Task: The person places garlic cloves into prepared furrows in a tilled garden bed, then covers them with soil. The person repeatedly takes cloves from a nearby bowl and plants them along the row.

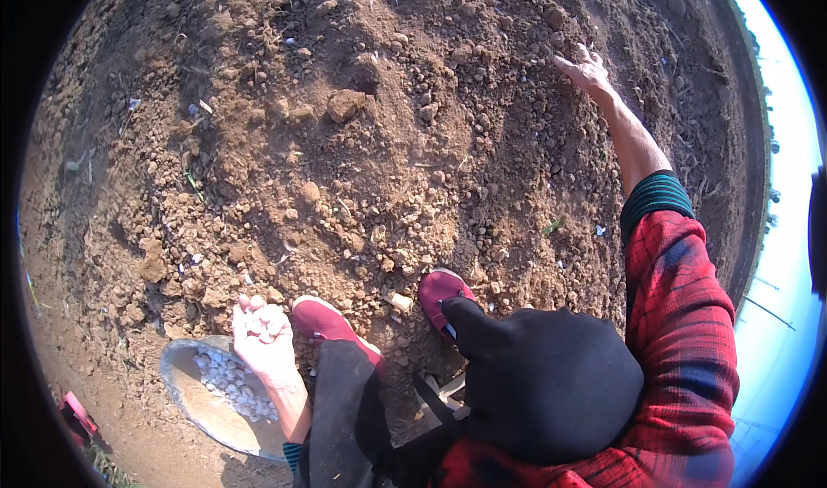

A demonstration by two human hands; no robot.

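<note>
My left hand is turned palm up and cupped around several pale garlic cloves. It is above the rim of a shallow basin, beside my left shoe. More whitish cloves lie inside the basin, partly covered by my forearm. My right arm stretches far out over the tilled soil. At its end, my right hand has its fingers spread at the soil surface, and I see nothing held in it. Whether the fingertips touch the ground is hard to tell.
Dry clods, such as a large one, and small white bits are scattered over the soil. My red shoes stand at the near edge of the clods. A pink object lies at the lower left. Part of a low wooden frame shows between my legs.
</note>
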